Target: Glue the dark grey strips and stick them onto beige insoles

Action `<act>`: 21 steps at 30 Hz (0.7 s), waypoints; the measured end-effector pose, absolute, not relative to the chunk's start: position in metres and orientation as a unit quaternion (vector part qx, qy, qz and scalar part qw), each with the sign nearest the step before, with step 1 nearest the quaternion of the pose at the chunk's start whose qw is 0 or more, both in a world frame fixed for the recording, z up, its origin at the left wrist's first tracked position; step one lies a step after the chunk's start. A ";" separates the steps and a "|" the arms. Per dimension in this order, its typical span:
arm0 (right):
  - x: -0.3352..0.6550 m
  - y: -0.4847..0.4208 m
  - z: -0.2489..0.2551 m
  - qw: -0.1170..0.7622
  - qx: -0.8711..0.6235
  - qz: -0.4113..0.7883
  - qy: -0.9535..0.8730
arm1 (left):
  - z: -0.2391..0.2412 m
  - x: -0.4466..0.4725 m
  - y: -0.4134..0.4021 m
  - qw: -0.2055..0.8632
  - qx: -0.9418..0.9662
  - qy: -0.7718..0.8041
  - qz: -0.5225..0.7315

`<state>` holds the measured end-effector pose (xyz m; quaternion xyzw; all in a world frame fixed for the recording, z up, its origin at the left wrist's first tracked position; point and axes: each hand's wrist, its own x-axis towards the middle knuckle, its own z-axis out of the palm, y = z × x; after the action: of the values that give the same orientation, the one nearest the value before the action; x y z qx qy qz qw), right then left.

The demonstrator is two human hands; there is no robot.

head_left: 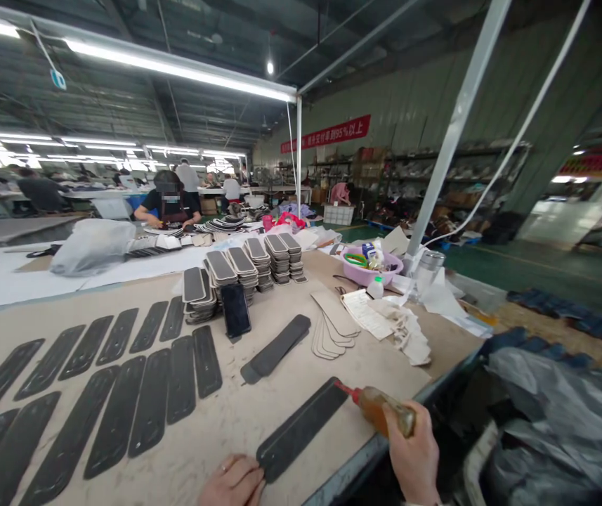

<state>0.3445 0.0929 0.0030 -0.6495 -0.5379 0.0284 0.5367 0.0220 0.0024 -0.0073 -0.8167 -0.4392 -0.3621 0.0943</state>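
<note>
My right hand [413,453] is wrapped round a small amber glue bottle [379,410] with a red nozzle. Its tip touches the far end of a long dark insole piece [301,426] lying on the table near the front edge. My left hand [233,482] rests at the piece's near end with fingers curled, pressing it down; a ring shows on one finger. Another dark piece [276,349] lies just beyond.
Rows of dark pieces [121,393] cover the table's left. Stacks of pieces [248,270], a phone [235,309], beige cutouts [332,323], a pink basin [371,267] and papers sit farther back. Plastic bags [558,422] lie right of the table edge. A person [168,204] works at the far end.
</note>
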 end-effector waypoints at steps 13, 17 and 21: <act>0.264 0.025 0.014 0.501 -0.495 0.139 -0.697 | 0.009 0.027 -0.011 -0.037 -0.808 -0.510 -0.292; 0.263 0.021 0.010 0.486 -0.489 0.153 -0.708 | 0.008 0.027 -0.011 -0.041 -0.812 -0.505 -0.288; 0.270 0.012 0.010 0.474 -0.482 0.163 -0.719 | 0.010 0.027 -0.011 -0.048 -0.812 -0.507 -0.285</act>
<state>0.2698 0.0121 0.0103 -0.4819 -0.7186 0.1633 0.4740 0.0273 -0.0106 0.0097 -0.8117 -0.5074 -0.2852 -0.0478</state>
